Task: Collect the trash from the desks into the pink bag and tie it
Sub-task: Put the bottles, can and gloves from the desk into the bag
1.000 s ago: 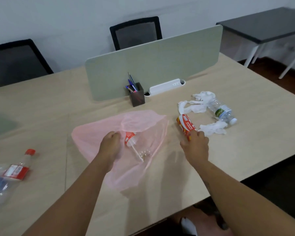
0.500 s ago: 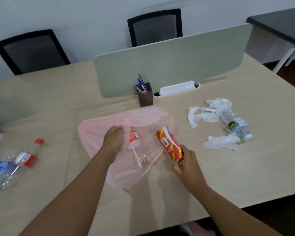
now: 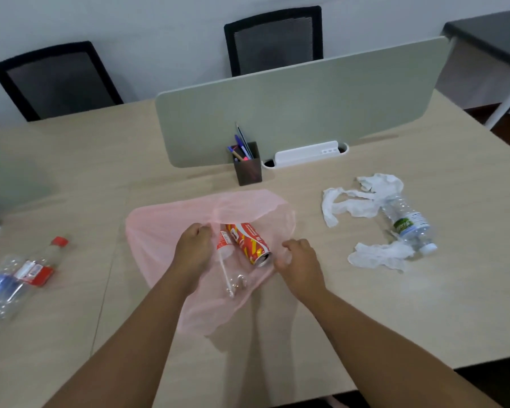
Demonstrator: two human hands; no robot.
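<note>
The thin pink bag [image 3: 162, 231] lies flat on the wooden desk [image 3: 365, 319] in front of me. My left hand [image 3: 193, 251] grips its upper rim and holds the mouth open. A red soda can [image 3: 249, 242] lies inside the mouth, beside a clear plastic cup with a red label and a straw [image 3: 226, 254]. My right hand [image 3: 302, 266] rests just right of the can, fingers loosely curled and off it. To the right lie crumpled white tissues [image 3: 348, 201], more tissue [image 3: 377, 256] and a clear water bottle [image 3: 407, 225]. A red-capped bottle [image 3: 39, 266] and a crushed bottle [image 3: 0, 293] lie far left.
A dark pen holder [image 3: 248, 169] and a white socket strip [image 3: 306, 153] stand against the grey-green divider [image 3: 292, 104]. Two black chairs [image 3: 274, 39] [image 3: 59, 81] are behind the desk. A dark table [image 3: 489, 33] is at the far right. The desk's near edge runs below my forearms.
My right hand took the red can from beside the tissues, carried it left into the bag's mouth and let it go. My left hand kept its grip on the bag.
</note>
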